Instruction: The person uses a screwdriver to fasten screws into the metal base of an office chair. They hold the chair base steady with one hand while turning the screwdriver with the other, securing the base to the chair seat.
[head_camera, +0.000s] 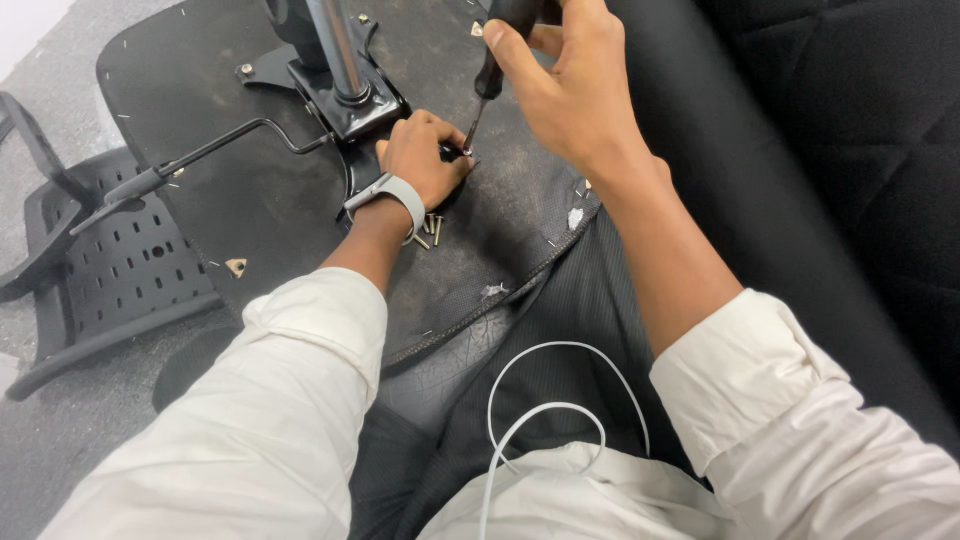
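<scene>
A white cable (545, 410) loops over the lap, and beyond it the left hand (425, 155) curls closed beside the metal bracket (345, 100), steadying a screw (466, 151) while the right hand (560, 85) grips the screwdriver (487, 85) upright on it.

Furniture workshop: upturned chair seat (250, 190), loose screws (430, 232).

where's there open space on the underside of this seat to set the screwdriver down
Bare board lies between the bent lever rod and the seat's stitched edge, left of the left hand. Another patch sits right of the loose screws, under the right hand. It is crowded at the metal bracket, where the screwdriver works.
</scene>
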